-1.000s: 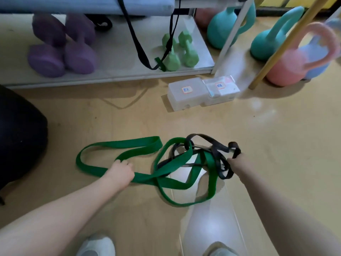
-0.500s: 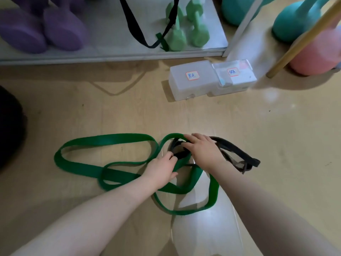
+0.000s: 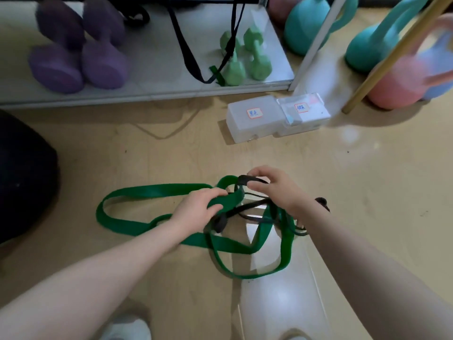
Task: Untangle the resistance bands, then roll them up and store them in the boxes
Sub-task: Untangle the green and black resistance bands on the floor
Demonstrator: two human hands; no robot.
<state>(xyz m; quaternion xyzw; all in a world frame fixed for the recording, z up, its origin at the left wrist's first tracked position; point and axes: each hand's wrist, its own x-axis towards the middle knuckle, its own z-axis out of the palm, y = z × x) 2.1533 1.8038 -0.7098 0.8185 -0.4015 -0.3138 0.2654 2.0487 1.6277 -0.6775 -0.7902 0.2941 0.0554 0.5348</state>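
Wide flat green resistance band (image 3: 157, 190) lies on the floor near the two clear lidded plastic boxes (image 3: 274, 119), long axis left-right, tangled with the thin black resistance band (image 3: 247, 209). Left hand (image 3: 198, 207) grips green; right hand (image 3: 274, 187) fingers pinch black.

Purple dumbbells (image 3: 78, 52), green dumbbells (image 3: 245, 57) on shelf (image 3: 157, 77); teal kettlebells (image 3: 367, 47), pink kettlebell (image 3: 402, 82) beside.

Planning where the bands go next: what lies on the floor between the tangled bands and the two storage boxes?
In the head view, only bare wooden floor lies between the green band tangled with the black band and the boxes.
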